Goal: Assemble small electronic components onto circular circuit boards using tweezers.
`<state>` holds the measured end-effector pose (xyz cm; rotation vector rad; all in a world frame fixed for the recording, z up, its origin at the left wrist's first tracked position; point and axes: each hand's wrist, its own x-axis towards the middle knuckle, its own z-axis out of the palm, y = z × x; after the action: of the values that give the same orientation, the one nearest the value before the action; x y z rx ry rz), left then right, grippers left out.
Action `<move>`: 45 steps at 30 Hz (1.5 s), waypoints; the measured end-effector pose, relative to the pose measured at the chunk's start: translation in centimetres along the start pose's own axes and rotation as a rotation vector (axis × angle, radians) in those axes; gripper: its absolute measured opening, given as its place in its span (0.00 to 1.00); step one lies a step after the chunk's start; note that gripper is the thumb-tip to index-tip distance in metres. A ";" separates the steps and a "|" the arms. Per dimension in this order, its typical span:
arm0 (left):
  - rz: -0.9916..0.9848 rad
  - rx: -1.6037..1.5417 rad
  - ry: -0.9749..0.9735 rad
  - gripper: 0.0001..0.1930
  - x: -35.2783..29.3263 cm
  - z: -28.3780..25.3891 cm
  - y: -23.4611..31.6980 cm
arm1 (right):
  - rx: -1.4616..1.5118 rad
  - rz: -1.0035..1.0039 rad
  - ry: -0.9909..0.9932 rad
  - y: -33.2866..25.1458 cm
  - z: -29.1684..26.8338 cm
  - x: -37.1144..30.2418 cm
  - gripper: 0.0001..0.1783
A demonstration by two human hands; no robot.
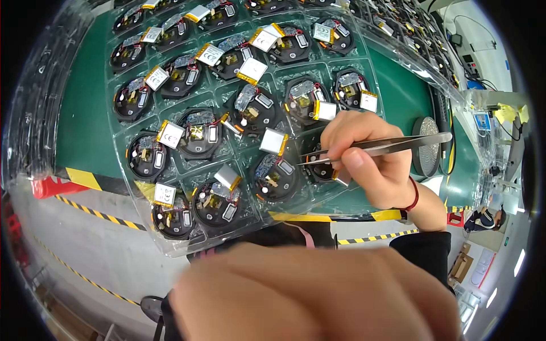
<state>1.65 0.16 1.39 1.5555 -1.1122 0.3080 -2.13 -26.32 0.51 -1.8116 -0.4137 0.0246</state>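
Note:
My right hand (372, 162) grips metal tweezers (412, 143) between thumb and fingers. Their tips point left, over a round black device housing (321, 170) at the right side of a clear plastic tray (242, 162). Beside the tips sits another open black housing (278, 183) with a circuit board, and a silver battery (273, 141) lies by its upper edge. Several similar housings fill the tray's pockets, each with a small wired battery. My left hand (318, 295) looms large and blurred at the bottom, close to the camera; its fingers cannot be made out.
Stacked clear trays (42, 96) stand on the left of the green work mat (85, 122). More filled trays (418, 42) lie at the upper right. A round metallic disc (426, 146) stands right of my hand. Striped tape (85, 178) edges the bench; a person (486, 220) is far right.

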 end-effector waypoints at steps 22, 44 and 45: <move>0.036 -0.083 -0.142 0.20 1.4 0.4 -0.8 | -0.016 -0.021 -0.026 0.3 0.1 -0.2 0.08; -0.470 -0.568 0.623 0.06 -5.0 2.5 3.7 | -0.032 -0.040 -0.058 0.5 -0.1 -0.2 0.06; -0.457 -0.667 0.635 0.06 -5.4 1.6 3.3 | -0.037 -0.041 -0.048 0.7 -0.3 -0.4 0.06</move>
<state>-4.29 1.65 -0.87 0.9582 -0.2866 0.0842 -2.29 -26.87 -0.18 -1.8416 -0.4888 0.0323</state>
